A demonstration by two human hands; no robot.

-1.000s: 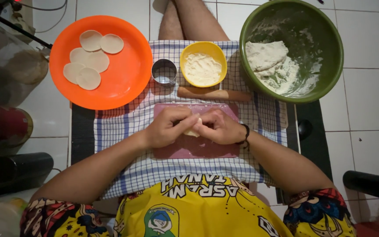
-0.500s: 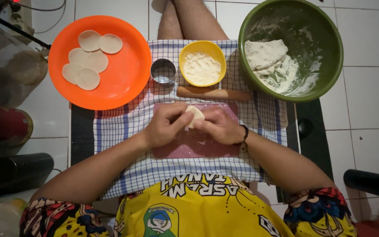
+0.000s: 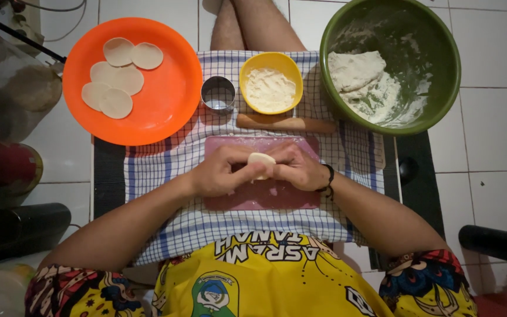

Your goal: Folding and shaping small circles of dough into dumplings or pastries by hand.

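Note:
My left hand [image 3: 221,173] and my right hand [image 3: 297,167] meet over a pink rolling mat [image 3: 265,196] and together pinch a small pale piece of dough [image 3: 261,159] between the fingertips. The dough is lifted a little off the mat. A wooden rolling pin [image 3: 286,123] lies just beyond the mat. Behind it stand a yellow bowl of flour [image 3: 270,82] and a round metal cutter [image 3: 217,94]. My right wrist wears a black band.
An orange plate [image 3: 165,100] at the far left holds several flat dough rounds [image 3: 117,76]. A green bowl [image 3: 441,53] at the far right holds a lump of dough. A checked cloth [image 3: 165,158] covers the low table. Dark cylinders and jars stand at the left.
Both hands have lifted the dough piece from the mat and now hold it up between the fingertips, a little farther from my body.

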